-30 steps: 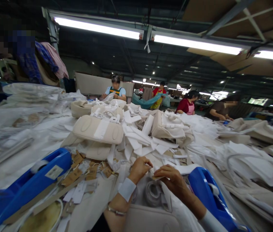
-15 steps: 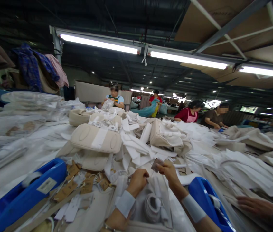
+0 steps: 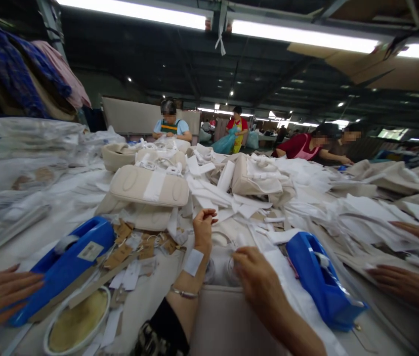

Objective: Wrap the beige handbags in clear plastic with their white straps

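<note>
Right in front of me a beige bag [image 3: 220, 316] lies with its smooth panel toward me. My left hand [image 3: 204, 225] is raised beyond the bag, fingers bent and tips drawn together; whatever is between them is too small to make out. A white patch [image 3: 193, 262] sticks to that forearm, above a bracelet. My right hand [image 3: 254, 272] reaches down over the bag, beside a pale wrapped roll [image 3: 231, 273]. Blur and the back of the hand hide its fingertips. Blue tape dispensers stand on both sides, one on the left [image 3: 91, 252] and one on the right [image 3: 318, 277].
Brown tags [image 3: 120, 252] and a round tin [image 3: 79, 321] lie left of my arm. Stacked beige bags [image 3: 148, 185] and white padding stand ahead. Another person's hand [image 3: 5, 294] is at far left; a co-worker's hands [image 3: 409, 287] rest on material at right. Several people work behind.
My view has tipped down and closer. My right hand has come down toward the bag, and the small brown piece it held no longer shows, nor does the patch on that forearm. A hand has appeared at left.
</note>
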A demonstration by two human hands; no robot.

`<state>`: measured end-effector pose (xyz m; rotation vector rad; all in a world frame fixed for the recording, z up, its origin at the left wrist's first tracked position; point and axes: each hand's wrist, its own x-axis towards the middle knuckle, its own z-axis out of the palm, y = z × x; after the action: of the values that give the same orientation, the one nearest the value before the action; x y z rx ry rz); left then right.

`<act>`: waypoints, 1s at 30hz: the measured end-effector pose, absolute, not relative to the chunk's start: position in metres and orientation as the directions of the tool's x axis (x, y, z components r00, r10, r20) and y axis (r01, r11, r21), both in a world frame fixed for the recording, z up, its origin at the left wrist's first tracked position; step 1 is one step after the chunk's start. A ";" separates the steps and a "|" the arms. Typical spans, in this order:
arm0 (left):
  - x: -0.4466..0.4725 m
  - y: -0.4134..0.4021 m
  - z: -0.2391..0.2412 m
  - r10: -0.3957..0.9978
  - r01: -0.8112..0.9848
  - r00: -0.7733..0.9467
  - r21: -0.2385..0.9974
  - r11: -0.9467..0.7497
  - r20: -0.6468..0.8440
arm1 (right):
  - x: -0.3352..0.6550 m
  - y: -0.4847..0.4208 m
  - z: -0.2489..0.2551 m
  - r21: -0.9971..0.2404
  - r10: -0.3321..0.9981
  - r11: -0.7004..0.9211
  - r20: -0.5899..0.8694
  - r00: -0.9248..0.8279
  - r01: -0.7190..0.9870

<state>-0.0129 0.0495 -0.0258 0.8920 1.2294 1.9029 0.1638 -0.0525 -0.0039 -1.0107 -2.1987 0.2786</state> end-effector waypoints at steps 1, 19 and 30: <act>-0.013 0.049 -0.025 0.830 -0.183 -0.526 0.929 -0.322 0.184 | 0.151 -0.075 -0.009 -0.380 0.659 0.748 0.520 -0.543 0.543; 0.011 0.004 -0.035 0.988 0.838 -0.081 0.546 -0.003 0.130 | 0.113 -0.119 -0.072 -0.256 0.581 0.798 0.569 -0.582 0.546; 0.008 0.008 -0.048 0.987 0.948 0.000 0.313 -0.051 0.162 | 0.196 -0.053 -0.031 -0.501 0.868 0.370 0.488 -0.098 0.783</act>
<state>0.0084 0.0079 -0.0482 2.1382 2.0823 0.5158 0.1960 -0.0525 -0.0307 -1.4307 -1.8925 0.1460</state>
